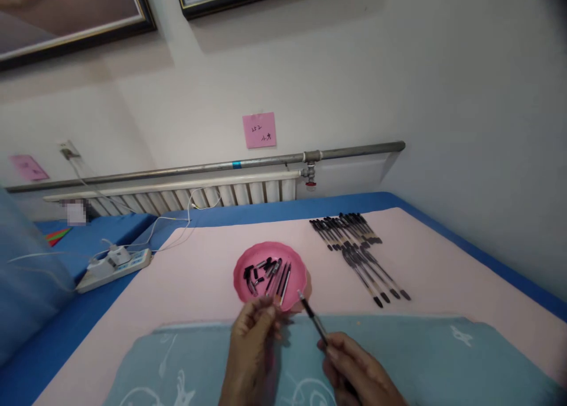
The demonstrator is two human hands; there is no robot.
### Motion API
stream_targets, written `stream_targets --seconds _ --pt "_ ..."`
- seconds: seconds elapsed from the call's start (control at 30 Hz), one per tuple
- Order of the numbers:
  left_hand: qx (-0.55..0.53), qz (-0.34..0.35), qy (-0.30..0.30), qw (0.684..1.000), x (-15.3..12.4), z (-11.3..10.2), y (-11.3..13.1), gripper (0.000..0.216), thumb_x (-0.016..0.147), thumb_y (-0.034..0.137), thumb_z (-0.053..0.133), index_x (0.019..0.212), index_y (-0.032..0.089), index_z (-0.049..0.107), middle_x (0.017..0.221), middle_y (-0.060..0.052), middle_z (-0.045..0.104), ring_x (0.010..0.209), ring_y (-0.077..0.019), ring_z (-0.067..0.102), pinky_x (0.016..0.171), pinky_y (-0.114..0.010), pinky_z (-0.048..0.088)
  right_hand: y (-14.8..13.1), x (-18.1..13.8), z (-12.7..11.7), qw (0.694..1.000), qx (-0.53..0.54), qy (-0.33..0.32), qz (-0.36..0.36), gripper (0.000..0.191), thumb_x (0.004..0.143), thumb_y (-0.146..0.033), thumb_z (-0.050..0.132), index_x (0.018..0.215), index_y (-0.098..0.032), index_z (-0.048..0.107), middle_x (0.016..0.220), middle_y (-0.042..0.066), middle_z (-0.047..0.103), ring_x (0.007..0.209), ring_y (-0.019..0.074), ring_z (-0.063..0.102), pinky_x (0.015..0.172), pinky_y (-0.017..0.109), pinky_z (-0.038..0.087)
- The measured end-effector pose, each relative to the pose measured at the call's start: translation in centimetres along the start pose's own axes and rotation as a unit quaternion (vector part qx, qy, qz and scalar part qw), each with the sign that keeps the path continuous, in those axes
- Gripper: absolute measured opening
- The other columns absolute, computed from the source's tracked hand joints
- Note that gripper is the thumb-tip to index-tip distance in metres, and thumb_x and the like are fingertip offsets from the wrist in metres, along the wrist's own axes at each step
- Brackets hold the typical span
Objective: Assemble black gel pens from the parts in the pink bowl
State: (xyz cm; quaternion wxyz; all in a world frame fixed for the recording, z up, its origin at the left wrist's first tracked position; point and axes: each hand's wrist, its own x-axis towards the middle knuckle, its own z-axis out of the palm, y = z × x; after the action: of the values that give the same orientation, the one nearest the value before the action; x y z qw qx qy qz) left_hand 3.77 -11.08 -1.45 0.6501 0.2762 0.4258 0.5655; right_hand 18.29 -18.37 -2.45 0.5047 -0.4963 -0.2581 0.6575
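Note:
A dark pen (313,315) is gripped in my right hand (357,367), its pale tip slanting up and left toward the plate. My left hand (252,341) is closed in a pinch at the near rim of a pink plate (239,285); whatever is between its fingertips, if anything, is too small to make out. Inside the plate lie several short black pen caps (250,274) and a few slim pen parts (283,282). To the right, several dark pens (345,232) lie side by side in a row, with a second, shorter row of pens (374,273) nearer me.
Under my hands is a teal cloth (398,347) over a pale pink sheet (186,270) on a blue surface (266,211). At the left lies a power strip (115,267) with plugs and white cables. A radiator (239,192) and a pipe (354,151) run along the wall.

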Motion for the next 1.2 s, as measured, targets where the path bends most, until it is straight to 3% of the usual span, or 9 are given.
stream_targets --seconds 0.13,0.27,0.37,0.47,0.7,0.8,0.9,1.03,1.2 --pt "0.13 0.084 0.008 0.988 2.2 -1.8 4.2 0.025 0.062 0.032 0.073 0.077 0.015 0.065 0.064 0.001 0.062 0.051 -0.0083 0.051 0.052 -0.02 0.04 -3.6 -0.3 -0.2 0.998 0.001 0.039 -0.058 0.034 0.071 -0.049 0.061 0.088 -0.02 0.056 0.061 -0.005 0.05 0.04 0.0048 0.032 0.035 0.016 0.02" --pt "0.311 0.139 -0.005 0.94 5.1 -1.0 7.2 0.016 0.069 0.031 0.061 0.074 0.017 0.064 0.063 0.0 0.061 0.056 -0.0129 0.054 0.056 -0.025 0.042 -7.7 0.8 0.4 0.992 -0.074 0.005 -0.106 0.021 0.071 -0.038 0.061 0.073 -0.018 0.055 0.063 -0.001 0.055 0.049 0.0087 0.044 0.042 0.02 0.033" --pt "0.372 0.149 0.005 0.916 7.3 1.0 6.4 0.004 0.067 0.019 0.06 0.067 0.02 0.064 0.06 0.001 0.061 0.056 -0.014 0.054 0.059 -0.026 0.04 -8.9 3.1 0.4 0.988 -0.095 0.015 -0.123 0.018 0.072 -0.035 0.06 0.073 -0.018 0.054 0.061 -0.003 0.053 0.044 0.0064 0.04 0.038 0.019 0.028" --pt "0.44 0.145 0.006 0.886 9.1 3.0 4.0 0.013 0.061 0.008 0.062 0.054 0.02 0.062 0.055 -0.001 0.06 0.057 -0.0169 0.054 0.062 -0.029 0.037 -8.3 5.4 -0.3 0.987 -0.06 0.063 -0.136 0.017 0.07 -0.032 0.061 0.077 -0.018 0.054 0.064 -0.003 0.053 0.045 0.006 0.04 0.038 0.018 0.025" --pt "0.514 0.112 0.023 0.85 10.9 5.0 0.5 0.034 0.059 0.011 0.066 0.037 0.022 0.043 0.055 -0.011 0.061 0.076 -0.0302 0.061 0.071 -0.035 0.036 -7.1 5.8 -1.8 0.987 -0.089 0.052 -0.12 0.015 0.076 -0.033 0.056 0.08 -0.018 0.054 0.063 -0.004 0.051 0.043 0.0054 0.038 0.036 0.018 0.021" --pt "0.502 0.087 0.024 0.86 11.1 5.0 0.6 0.041 0.055 0.008 0.068 0.034 0.023 0.037 0.05 -0.01 0.058 0.081 -0.0326 0.061 0.072 -0.035 0.037 -7.4 5.4 -1.8 0.985 -0.106 0.051 -0.127 0.016 0.077 -0.034 0.053 0.083 -0.019 0.053 0.067 -0.003 0.053 0.044 0.0057 0.039 0.037 0.019 0.023" --pt "0.447 0.065 0.01 0.892 10.8 5.0 1.7 0.036 0.055 0.008 0.069 0.036 0.021 0.042 0.046 -0.005 0.054 0.077 -0.0288 0.061 0.069 -0.032 0.039 -7.4 5.4 -2.1 0.978 -0.146 0.051 -0.138 0.019 0.081 -0.037 0.048 0.083 -0.019 0.052 0.064 -0.003 0.051 0.044 0.0064 0.038 0.038 0.02 0.025" --pt "0.296 0.028 -0.031 0.954 9.4 5.2 3.4 0.012 0.068 0.022 0.066 0.06 0.019 0.059 0.055 -0.001 0.058 0.062 -0.0168 0.06 0.062 -0.026 0.045 -6.9 5.3 -2.5 0.963 -0.228 0.017 -0.141 0.02 0.082 -0.039 0.046 0.083 -0.02 0.052 0.063 -0.003 0.05 0.045 0.0074 0.037 0.04 0.022 0.027" --pt "0.093 -0.034 -0.065 0.993 7.4 5.1 3.4 0.015 0.072 0.028 0.067 0.073 0.015 0.06 0.068 -0.005 0.066 0.062 -0.0127 0.063 0.062 -0.024 0.051 -6.6 4.8 -1.6 0.942 -0.301 0.002 -0.148 0.02 0.083 -0.039 0.044 0.079 -0.021 0.052 0.059 -0.005 0.048 0.046 0.009 0.037 0.043 0.023 0.028"
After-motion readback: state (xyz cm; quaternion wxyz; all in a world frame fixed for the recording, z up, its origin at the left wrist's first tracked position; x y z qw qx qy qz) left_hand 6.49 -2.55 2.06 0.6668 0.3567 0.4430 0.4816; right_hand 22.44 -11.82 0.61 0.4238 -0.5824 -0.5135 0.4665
